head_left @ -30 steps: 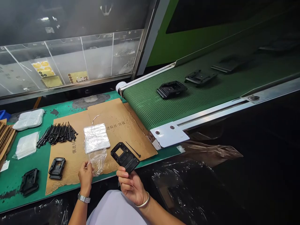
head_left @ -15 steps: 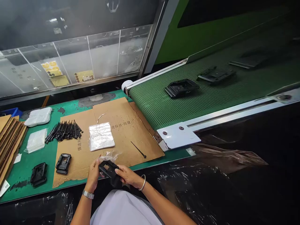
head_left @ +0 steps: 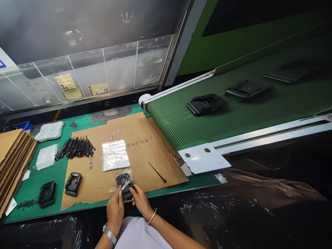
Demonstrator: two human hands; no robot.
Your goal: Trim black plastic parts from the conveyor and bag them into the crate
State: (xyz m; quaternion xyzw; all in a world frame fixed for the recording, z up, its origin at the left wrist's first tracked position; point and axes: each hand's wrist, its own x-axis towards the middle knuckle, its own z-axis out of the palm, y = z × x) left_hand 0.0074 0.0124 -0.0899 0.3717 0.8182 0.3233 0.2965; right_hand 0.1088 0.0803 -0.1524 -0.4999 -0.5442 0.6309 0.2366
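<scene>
I am holding a flat black plastic frame piece [head_left: 123, 181] with both hands, and it is sitting inside a thin clear plastic bag [head_left: 128, 173]. My left hand [head_left: 115, 208] is pinching the near side of the bag, with the fingers shut on it. My right hand [head_left: 141, 201] is pressing on the frame piece through the bag from the other side. The piece is lying at the near edge of a big brown cardboard sheet [head_left: 147, 152], right in front of me.

I think the frame piece is light and stiff, so it is not bending in my fingers. The bag is looking soft, crinkly and slippery, so it may be sliding around on the piece. The hard outer edges seem the best place to hold the piece, and the open rim the best place to hold the bag.

Just past my fingers, a flat stack of clear bags [head_left: 114, 155] is lying on the cardboard. Near the right of my grip, one thin black stick [head_left: 157, 172] is lying alone. Left of my grip, a second black frame [head_left: 73, 183] is resting on the cardboard, and a third black frame [head_left: 47, 193] is sitting on the green table top [head_left: 52, 171]. Beyond those, a pile of thin black sticks [head_left: 75, 148] is lying. Far up and right of my hands, a green conveyor belt [head_left: 181, 124] is carrying more black pieces [head_left: 206, 103].
</scene>
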